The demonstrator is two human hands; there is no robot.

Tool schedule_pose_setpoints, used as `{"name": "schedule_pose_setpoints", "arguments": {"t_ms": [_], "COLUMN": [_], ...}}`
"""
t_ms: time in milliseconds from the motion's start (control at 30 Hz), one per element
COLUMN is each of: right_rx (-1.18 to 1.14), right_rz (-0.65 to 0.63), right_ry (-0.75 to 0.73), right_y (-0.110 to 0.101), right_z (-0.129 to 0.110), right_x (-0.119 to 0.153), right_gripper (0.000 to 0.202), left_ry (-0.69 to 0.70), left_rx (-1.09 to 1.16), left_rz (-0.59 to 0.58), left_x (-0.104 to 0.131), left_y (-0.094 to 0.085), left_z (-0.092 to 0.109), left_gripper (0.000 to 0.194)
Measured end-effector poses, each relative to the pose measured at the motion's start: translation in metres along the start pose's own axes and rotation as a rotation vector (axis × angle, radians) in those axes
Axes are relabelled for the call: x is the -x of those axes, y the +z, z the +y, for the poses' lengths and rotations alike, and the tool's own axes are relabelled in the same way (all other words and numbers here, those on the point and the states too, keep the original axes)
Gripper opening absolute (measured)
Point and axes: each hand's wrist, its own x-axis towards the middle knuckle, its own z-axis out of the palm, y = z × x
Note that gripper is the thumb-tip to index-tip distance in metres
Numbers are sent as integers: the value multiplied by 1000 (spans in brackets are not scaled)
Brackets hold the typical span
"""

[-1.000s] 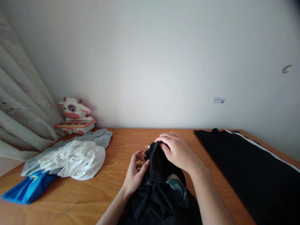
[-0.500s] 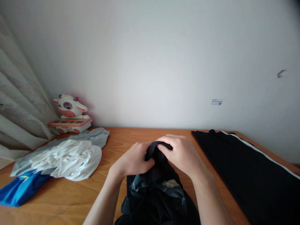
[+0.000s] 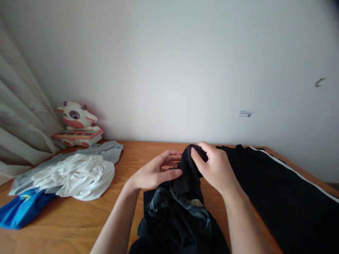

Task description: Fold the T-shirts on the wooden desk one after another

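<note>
A bunched black garment (image 3: 182, 225) with grey-blue patterned parts lies at the front middle of the wooden table, its upper end lifted. My right hand (image 3: 213, 164) pinches that raised black end between thumb and fingers. To its left, my left hand (image 3: 159, 171) has its fingers apart, with the thumb and fingertips at the left side of the raised cloth. The lower part of the garment runs out of view at the bottom edge.
On the wooden table (image 3: 106, 218), a white garment (image 3: 82, 176), a grey one (image 3: 112, 151) and a blue one (image 3: 26, 208) lie left. Black trousers (image 3: 278, 190) with a white stripe lie right. A cow toy keyboard (image 3: 78, 123) stands back left, beside a curtain (image 3: 21, 102).
My right hand has moved up and to the right, drawing the black end higher. The fingers of my left hand have spread and let go of their grip on the cloth.
</note>
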Motion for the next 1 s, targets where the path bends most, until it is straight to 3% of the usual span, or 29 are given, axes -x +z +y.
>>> {"name": "schedule_pose_setpoints", "arguments": {"t_ms": [67,133,200,267,367,467,567,600,667,700,833,933,1000], "right_rx": [4,-18,-78,-130,-117,-39,-74,-134,-268,-315,-244,-193,-234], "right_rz": [-101,-168,-214,-231,-126,-36,-177,-243,-322,-332,-290,-194,-109], "right_ry": [-11,-17,-15,-3,53,114,57,24,-12,-14,30,29,-7], "right_y": [4,8,11,11,5,-3,-7,-6,-3,-1,4,2,-2], "right_z": [-6,-13,-17,-15,-5,10,17,16,12,9,1,2,4], "right_x": [2,4,4,4,1,1,4,6,8,8,3,0,0], "right_gripper": [27,27,27,26,27,29,23,34,63,66,17,31,32], "left_ry": [36,13,-27,-48,-27,29,108,134,168,171,77,-27,-105], "left_rx": [-4,-213,-451,-574,-560,-491,-409,-376,-326,-311,-253,-259,-331], "left_rz": [-67,6,104,115,98,230,368,379,365,354,233,34,-65], "left_x": [0,-2,-6,-9,-11,-11,-12,-13,-15,-15,-12,-10,-11], "left_y": [7,14,18,17,7,-1,5,9,18,21,22,16,12], "left_z": [6,6,1,-7,-12,-10,-3,0,5,6,3,-9,-15], "left_gripper": [60,60,42,19,19,29,27,26,26,25,33,48,37]}}
